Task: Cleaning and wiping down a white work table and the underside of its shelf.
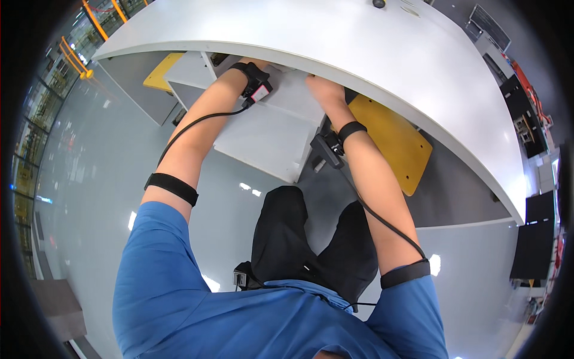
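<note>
Both my arms reach forward under the front edge of a white desk (335,30). Below the desktop is a white box-like compartment (293,90), with a flat white panel (263,134) at its near side. My left hand (257,62) is at the compartment's far left, its fingers hidden under the desk edge. At the compartment's right side is my right hand (326,91), bent at the wrist. The desk edge covers most of its fingers, so what either hand holds cannot be made out. Each wrist wears a black strap with a small cabled device.
A yellow board (391,140) stands under the desk to the right, near my right forearm. Another yellow board (161,73) is at the left. A small dark round object (378,3) sits on the desktop's far side. My black-trousered legs (281,227) are below.
</note>
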{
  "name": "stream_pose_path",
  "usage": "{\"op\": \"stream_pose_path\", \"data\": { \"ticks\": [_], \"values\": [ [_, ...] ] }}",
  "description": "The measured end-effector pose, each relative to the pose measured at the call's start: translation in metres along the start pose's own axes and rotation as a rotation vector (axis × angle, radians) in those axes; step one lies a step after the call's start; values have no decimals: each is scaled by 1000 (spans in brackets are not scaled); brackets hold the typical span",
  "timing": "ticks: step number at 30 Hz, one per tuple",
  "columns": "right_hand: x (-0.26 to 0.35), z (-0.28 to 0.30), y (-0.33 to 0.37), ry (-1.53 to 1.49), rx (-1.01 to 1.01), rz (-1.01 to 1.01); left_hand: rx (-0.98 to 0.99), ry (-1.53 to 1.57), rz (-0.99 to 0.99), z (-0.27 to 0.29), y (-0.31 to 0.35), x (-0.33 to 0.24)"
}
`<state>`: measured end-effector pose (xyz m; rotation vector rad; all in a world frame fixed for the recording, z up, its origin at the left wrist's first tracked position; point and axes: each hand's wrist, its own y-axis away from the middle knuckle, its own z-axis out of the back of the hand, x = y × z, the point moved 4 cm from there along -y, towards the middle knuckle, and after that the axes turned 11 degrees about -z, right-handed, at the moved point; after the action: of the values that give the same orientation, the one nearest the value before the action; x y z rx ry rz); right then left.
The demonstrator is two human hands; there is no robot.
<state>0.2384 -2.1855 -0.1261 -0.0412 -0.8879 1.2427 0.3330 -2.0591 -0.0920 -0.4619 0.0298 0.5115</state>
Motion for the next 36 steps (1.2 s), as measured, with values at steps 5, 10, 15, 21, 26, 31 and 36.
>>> {"op": "stream_pose_path", "data": {
  "ticks": [5, 10, 15, 21, 26, 31, 36],
  "values": [
    [11, -1, 0, 89, 2, 48, -23, -122, 38, -6, 1, 2],
    [-17, 0, -6, 43, -4, -45, 23, -125, 97, -1, 35, -36],
    [-7, 2, -7, 43, 114, -121, 80, -223, 194, 34, 119, -62],
    [-3, -6, -10, 147, 111, -52, -370, -305, -52, 4, 119, -98],
    [-5, -2, -8, 74, 137, -125, -678, -235, -173, -31, 95, -142],
    [-5, 2, -7, 19, 123, -124, -707, -237, -253, -25, 102, -128],
    [-5, 4, -3, -40, 39, -71, -617, -272, -389, -14, 118, -82]
  ]
}}
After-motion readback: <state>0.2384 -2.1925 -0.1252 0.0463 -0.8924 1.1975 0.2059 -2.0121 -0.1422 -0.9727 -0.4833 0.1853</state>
